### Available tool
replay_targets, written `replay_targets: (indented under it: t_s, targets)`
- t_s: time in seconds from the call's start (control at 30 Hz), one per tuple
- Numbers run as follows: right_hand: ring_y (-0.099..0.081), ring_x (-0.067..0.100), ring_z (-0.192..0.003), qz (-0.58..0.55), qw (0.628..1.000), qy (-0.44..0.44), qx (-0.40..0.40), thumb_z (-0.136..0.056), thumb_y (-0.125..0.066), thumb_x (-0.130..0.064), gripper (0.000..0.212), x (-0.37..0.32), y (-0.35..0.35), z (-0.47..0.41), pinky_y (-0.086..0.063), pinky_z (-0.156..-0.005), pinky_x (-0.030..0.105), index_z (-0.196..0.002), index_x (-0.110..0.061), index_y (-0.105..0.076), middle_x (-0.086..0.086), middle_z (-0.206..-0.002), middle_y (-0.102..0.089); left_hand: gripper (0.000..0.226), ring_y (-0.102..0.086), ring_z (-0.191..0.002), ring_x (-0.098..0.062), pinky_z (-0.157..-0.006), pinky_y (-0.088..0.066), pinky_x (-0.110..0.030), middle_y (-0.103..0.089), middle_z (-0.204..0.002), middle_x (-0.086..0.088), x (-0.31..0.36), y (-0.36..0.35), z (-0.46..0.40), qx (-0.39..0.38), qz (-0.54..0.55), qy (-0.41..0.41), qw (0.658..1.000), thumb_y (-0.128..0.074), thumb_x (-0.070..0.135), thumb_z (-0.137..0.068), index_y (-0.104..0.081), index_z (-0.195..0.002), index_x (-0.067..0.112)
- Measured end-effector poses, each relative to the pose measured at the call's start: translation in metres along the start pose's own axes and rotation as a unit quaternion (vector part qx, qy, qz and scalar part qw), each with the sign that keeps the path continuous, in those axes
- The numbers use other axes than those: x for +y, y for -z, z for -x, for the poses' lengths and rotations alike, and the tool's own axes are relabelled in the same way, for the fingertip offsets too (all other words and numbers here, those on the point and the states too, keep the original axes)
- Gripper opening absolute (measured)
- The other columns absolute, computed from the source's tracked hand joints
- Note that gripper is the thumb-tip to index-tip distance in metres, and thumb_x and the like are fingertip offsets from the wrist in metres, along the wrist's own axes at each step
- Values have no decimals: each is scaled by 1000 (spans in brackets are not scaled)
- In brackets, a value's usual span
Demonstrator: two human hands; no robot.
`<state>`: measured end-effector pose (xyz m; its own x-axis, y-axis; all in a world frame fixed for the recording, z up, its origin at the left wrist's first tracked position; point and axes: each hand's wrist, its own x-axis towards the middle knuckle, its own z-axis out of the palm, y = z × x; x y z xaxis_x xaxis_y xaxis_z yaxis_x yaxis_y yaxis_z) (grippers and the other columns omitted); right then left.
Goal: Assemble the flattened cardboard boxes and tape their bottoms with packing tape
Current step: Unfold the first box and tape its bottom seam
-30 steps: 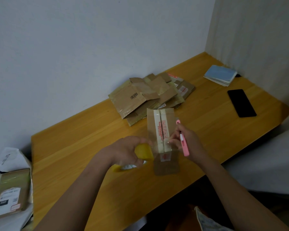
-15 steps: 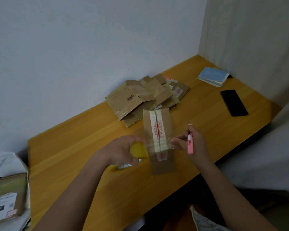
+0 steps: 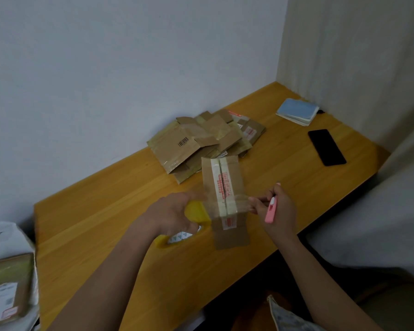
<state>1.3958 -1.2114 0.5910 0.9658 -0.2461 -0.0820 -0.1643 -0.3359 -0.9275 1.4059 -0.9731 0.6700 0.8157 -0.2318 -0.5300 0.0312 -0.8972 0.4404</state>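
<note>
One assembled cardboard box [image 3: 225, 201] is standing on the desk [image 3: 105, 235] getting clear tape stretched across it, the left hand [image 3: 170, 215] gripping the yellow tape dispenser [image 3: 197, 211], the right hand [image 3: 276, 209] pinching the tape end and clutching a pink utility knife [image 3: 271, 209], while the flattened boxes [image 3: 201, 139] behind are awaiting assembly.

A wooden table [image 3: 296, 177] with a warm yellow-orange top fills the middle of the view, set into a corner of the room. Its far edge meets a plain pale wall [image 3: 105, 68], bluish grey in the dim light. On the right a second wall [image 3: 356, 44], slightly warmer in tone, meets the first at a vertical corner line above the table's far right end. The light is low and even, with no hard shadows. Right of the table lies a pale grey surface [image 3: 380, 223]; what it is cannot be told. Under the table's near edge the space is dark.
</note>
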Motion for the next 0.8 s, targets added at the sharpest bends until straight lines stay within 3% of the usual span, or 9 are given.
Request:
replay_targets:
  t_s: [0.13, 0.27, 0.33, 0.43, 0.57, 0.67, 0.8]
  targets:
    - [-71, 18, -68, 6, 1000, -12, 10, -84, -73, -9, 38, 9, -2, 7, -60, -62, 47, -73, -17, -38, 9, -77, -68, 68, -57, -91, -15, -76, -52, -35, -56, -103, 9, 5, -4, -3, 38, -52, 27, 998, -80, 39, -72, -48, -131, 27]
    - [-71, 18, -65, -8, 999, -8, 50, -84, -74, -8, 35, 14, 6, 6, -59, -59, 47, -74, -15, -41, 6, -76, -67, 74, -57, -107, -21, -77, -51, -36, -59, -121, 1, 2, -14, -7, 78, -170, 56, 981, -73, 55, -76, -47, -136, 20]
    - [-71, 15, -62, -16, 999, -13, 47, -84, -73, -4, 38, 13, 8, 7, -60, -58, 41, -72, -13, -38, 7, -74, -67, 72, -58, -108, -21, -74, -49, -33, -60, -121, 1, -6, -15, -8, 79, -213, 69, 971, -71, 59, -76, -51, -132, 21]
    - [-70, 13, -61, -29, 999, -11, 45, -86, -70, -2, 40, 12, 5, 9, -59, -57, 29, -70, -14, -36, 8, -72, -67, 74, -57, -109, -19, -79, -51, -35, -62, -120, 2, -15, -15, -10, 69, -166, 48, 983, -74, 63, -70, -55, -128, 22]
    - [-70, 11, -60, -25, 998, -14, 53, -86, -71, -6, 38, 14, 3, 7, -60, -59, 37, -71, -15, -37, 3, -72, -67, 94, -56, -115, -22, -88, -51, -39, -59, -130, -3, -18, -21, -9, 38, -97, 38, 994, -67, 73, -61, -54, -133, 14]
    - [-70, 13, -61, -22, 998, -15, 59, -87, -70, -7, 36, 17, 4, 6, -61, -61, 43, -72, -15, -38, 3, -74, -68, 94, -62, -102, -22, -84, -54, -40, -64, -122, -7, -22, -26, -16, 37, -45, 22, 998, -46, 82, -62, -62, -123, 12]
    - [-71, 17, -63, -31, 997, -26, 61, -87, -70, -7, 36, 27, 4, 7, -60, -61, 49, -73, -13, -38, 8, -74, -68, 83, -62, -104, -24, -81, -54, -38, -64, -123, -8, -26, -35, -24, 48, -61, 14, 997, -36, 73, -77, -62, -125, 11]
